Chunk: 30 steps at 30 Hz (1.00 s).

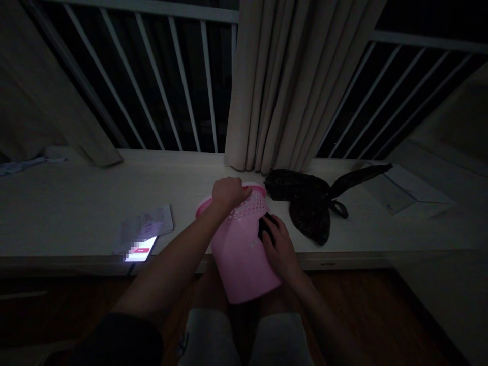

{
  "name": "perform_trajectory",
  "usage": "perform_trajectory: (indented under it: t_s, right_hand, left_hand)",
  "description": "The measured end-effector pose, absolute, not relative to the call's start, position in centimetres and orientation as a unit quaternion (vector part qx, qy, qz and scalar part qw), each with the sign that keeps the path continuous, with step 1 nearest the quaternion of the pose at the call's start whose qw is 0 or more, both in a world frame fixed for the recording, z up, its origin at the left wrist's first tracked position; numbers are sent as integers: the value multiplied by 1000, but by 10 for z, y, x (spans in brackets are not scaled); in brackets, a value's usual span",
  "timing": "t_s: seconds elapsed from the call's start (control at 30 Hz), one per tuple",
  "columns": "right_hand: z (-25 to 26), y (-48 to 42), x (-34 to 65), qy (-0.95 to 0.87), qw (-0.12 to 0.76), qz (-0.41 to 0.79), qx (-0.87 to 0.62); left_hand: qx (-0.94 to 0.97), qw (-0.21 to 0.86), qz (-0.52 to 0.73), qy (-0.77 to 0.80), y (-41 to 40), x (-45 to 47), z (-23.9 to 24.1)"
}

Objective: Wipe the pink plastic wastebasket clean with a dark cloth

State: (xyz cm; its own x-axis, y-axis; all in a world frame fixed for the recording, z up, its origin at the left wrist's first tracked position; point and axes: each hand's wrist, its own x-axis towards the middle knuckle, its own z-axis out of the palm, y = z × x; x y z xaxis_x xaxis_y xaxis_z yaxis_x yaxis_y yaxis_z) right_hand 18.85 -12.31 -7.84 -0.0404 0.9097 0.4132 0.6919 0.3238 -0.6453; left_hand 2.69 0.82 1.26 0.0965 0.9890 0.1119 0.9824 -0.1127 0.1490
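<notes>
The left hand (231,193) is clamped over the rim of a pink, tapering plastic bin with a perforated upper band (246,254), fingers bent close together, some tips hidden. The right hand (284,249) curls around a small, dark black bundle (267,229) against the bin's right side, thumb apart from the fingers. The bin tilts above the lap, its mouth towards the window.

Across the dim room, left to right: a beige fabric curtain (64,101), white metal railings (183,81), a pale, flat window ledge (76,203) with pale printed papers (160,221) and a lit rectangular phone (141,250), a pleated beige middle curtain (282,86), a knotted black plastic bag (310,203) and a white rectangular box (407,195).

The phone lies at the ledge's front edge. Bare ledge separates the papers from the bin; at right, the black bag lies just beside the bin, narrowing the space there.
</notes>
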Motion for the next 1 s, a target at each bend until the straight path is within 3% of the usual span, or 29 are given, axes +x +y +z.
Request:
perform_trajectory:
  t_s: [0.33,0.6,1.0]
  right_hand:
    - [-59,-112,166,-751,389,44,-531]
    - [-48,-100,158,-761,351,17,-546]
    - [-54,-96,161,-725,416,36,-548]
  left_hand:
    - [761,-32,86,642,18,40,14]
    - [762,-12,90,641,29,44,14]
    - [762,-13,100,640,36,49,11]
